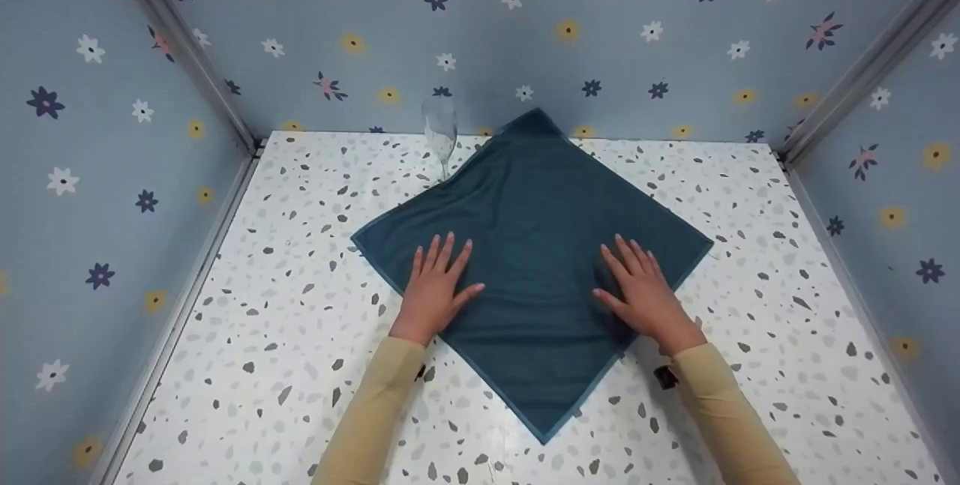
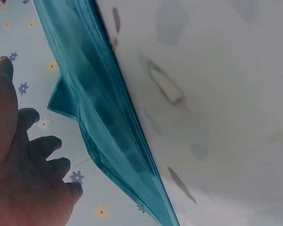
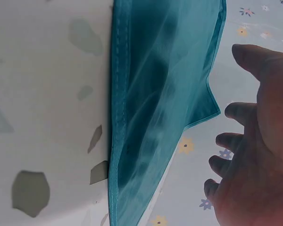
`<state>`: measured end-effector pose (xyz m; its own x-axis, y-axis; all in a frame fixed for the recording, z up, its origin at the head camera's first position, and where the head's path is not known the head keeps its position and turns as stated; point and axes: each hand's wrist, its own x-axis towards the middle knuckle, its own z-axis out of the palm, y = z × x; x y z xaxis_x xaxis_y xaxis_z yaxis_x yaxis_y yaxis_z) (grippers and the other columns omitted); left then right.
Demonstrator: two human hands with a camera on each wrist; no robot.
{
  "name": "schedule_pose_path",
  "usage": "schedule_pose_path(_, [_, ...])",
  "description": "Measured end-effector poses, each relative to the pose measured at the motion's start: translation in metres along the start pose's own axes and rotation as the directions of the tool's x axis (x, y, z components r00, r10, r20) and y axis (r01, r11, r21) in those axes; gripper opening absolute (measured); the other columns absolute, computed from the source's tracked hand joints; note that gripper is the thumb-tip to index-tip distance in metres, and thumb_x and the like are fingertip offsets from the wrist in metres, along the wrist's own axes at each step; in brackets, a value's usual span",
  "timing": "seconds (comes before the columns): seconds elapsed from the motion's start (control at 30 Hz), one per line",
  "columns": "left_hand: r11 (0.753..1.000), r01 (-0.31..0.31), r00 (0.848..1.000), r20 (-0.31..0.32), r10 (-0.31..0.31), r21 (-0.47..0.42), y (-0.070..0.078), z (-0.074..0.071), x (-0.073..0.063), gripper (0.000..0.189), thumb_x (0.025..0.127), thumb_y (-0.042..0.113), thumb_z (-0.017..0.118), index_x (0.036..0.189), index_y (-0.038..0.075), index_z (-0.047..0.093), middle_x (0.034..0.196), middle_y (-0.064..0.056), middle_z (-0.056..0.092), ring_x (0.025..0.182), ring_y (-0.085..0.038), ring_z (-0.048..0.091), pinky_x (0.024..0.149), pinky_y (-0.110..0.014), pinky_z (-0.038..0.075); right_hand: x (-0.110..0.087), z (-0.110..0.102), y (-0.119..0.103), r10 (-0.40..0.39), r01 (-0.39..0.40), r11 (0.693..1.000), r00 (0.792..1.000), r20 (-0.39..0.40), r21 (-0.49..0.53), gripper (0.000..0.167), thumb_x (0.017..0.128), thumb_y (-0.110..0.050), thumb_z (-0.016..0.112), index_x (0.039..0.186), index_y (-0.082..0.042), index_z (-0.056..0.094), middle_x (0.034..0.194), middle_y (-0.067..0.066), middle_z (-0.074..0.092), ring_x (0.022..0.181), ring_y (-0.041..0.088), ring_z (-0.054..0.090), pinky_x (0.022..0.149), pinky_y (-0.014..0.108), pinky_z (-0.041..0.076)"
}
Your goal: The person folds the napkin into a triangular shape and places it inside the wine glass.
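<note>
Dark blue cloth (image 1: 540,230) lies spread on middle of desk (image 1: 300,267), in diamond position, far corner rising in front of flowered wall (image 1: 480,20). Left hand (image 1: 433,294) is above left part of cloth, released, fingers straight and apart. Right hand (image 1: 646,301) is above right part, also grasping nothing. Stemmed glass (image 1: 441,129) stands just beside far left edge; its foot is hard to see.

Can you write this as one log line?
blue cloth: spread diamond-wise on table; left hand: over cloth's left side; right hand: over cloth's right side; hand contact: unclear; stemmed glass: upright by cloth's far-left edge
</note>
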<state>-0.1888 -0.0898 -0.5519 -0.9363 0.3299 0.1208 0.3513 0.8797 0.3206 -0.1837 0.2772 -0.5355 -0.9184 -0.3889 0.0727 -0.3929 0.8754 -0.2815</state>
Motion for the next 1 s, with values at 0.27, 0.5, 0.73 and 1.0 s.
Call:
schedule_pose_path(0.27, [0.997, -0.062, 0.998, -0.001, 0.062, 0.038, 0.006, -0.001, -0.017, 0.072, 0.094, 0.060, 0.043, 0.153, 0.022, 0.025, 0.157, -0.012, 0.017, 0.144, -0.032, 0.010, 0.114, -0.049, 0.006, -0.012, 0.004, -0.007, -0.042, 0.042, 0.999, 0.999, -0.016, -0.007, 0.073, 0.094, -0.049, 0.054, 0.152, -0.013, 0.028, 0.157, 0.014, 0.016, 0.142, 0.037, 0.013, 0.111, 0.057, 0.011])
schedule_pose_path(0.5, [0.995, -0.089, 0.996, 0.017, 0.089, 0.047, 0.008, 0.002, -0.027, 0.073, 0.093, 0.060, 0.045, 0.153, 0.021, 0.025, 0.157, -0.012, 0.018, 0.144, -0.031, 0.011, 0.115, -0.049, 0.006, -0.022, 0.004, -0.010, -0.066, 0.066, 0.998, 0.998, -0.011, -0.014, 0.073, 0.094, -0.050, 0.054, 0.152, -0.013, 0.028, 0.157, 0.013, 0.016, 0.142, 0.037, 0.014, 0.112, 0.055, 0.011])
schedule_pose_path(0.73, [0.991, -0.118, 0.993, 0.021, 0.117, 0.056, 0.009, 0.001, -0.039, 0.073, 0.093, 0.059, 0.046, 0.152, 0.019, 0.028, 0.156, -0.012, 0.020, 0.143, -0.032, 0.014, 0.114, -0.051, 0.009, -0.031, 0.003, -0.014, -0.067, 0.067, 0.997, 0.998, 0.014, -0.025, 0.074, 0.094, -0.051, 0.053, 0.153, -0.016, 0.025, 0.158, 0.010, 0.013, 0.143, 0.034, 0.011, 0.113, 0.052, 0.010])
schedule_pose_path(1.0, [0.984, -0.158, 0.987, 0.044, 0.155, 0.078, 0.015, 0.001, -0.047, 0.073, 0.093, 0.060, 0.045, 0.152, 0.019, 0.028, 0.156, -0.013, 0.022, 0.143, -0.032, 0.015, 0.114, -0.051, 0.010, -0.041, 0.004, -0.016, -0.100, 0.100, 0.995, 0.995, 0.001, -0.022, 0.073, 0.094, -0.050, 0.055, 0.152, -0.016, 0.027, 0.158, 0.012, 0.016, 0.142, 0.035, 0.013, 0.113, 0.052, 0.011])
